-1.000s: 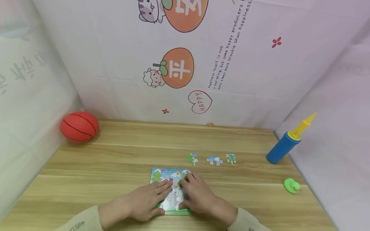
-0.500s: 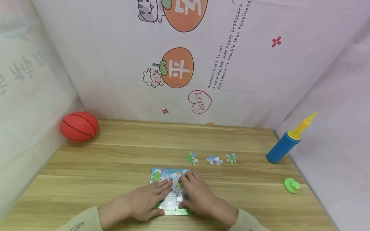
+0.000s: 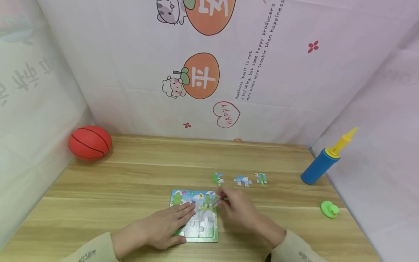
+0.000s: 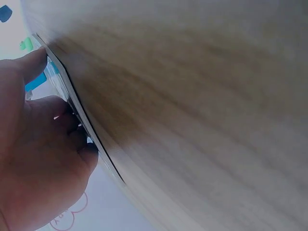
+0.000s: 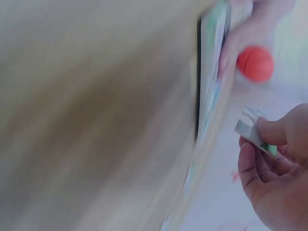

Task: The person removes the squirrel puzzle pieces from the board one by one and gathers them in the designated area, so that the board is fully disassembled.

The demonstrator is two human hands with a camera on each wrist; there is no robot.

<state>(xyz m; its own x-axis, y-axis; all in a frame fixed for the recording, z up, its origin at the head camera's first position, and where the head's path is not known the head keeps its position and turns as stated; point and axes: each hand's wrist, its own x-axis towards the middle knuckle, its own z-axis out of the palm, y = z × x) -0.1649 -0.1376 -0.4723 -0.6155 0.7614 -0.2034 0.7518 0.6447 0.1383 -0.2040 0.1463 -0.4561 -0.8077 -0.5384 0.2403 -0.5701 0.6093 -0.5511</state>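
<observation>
A jigsaw puzzle (image 3: 207, 233) in a flat frame, printed with trees and a blue sky, lies on the wooden table. Across its left side rests my left hand (image 3: 167, 225), fingers fairly straight; the left wrist view shows the thumb at the board's edge. My right hand (image 3: 240, 206), just past the puzzle's right edge, pinches a puzzle piece (image 5: 250, 130) between thumb and fingers. In the right wrist view that piece is raised clear of the board, grey with a bit of green. Its printed side is partly covered by the fingers.
Three loose puzzle pieces lie behind the puzzle: a left one (image 3: 216, 178), a middle one (image 3: 242, 180) and a right one (image 3: 261, 178). A red ball (image 3: 90, 142) sits back left. At right are a blue pump (image 3: 319, 166) and a green toy duck (image 3: 329, 209).
My right hand has shifted right and slightly back, off the puzzle, and now carries a piece. More of the board's right side shows. The left hand has stayed in place.
</observation>
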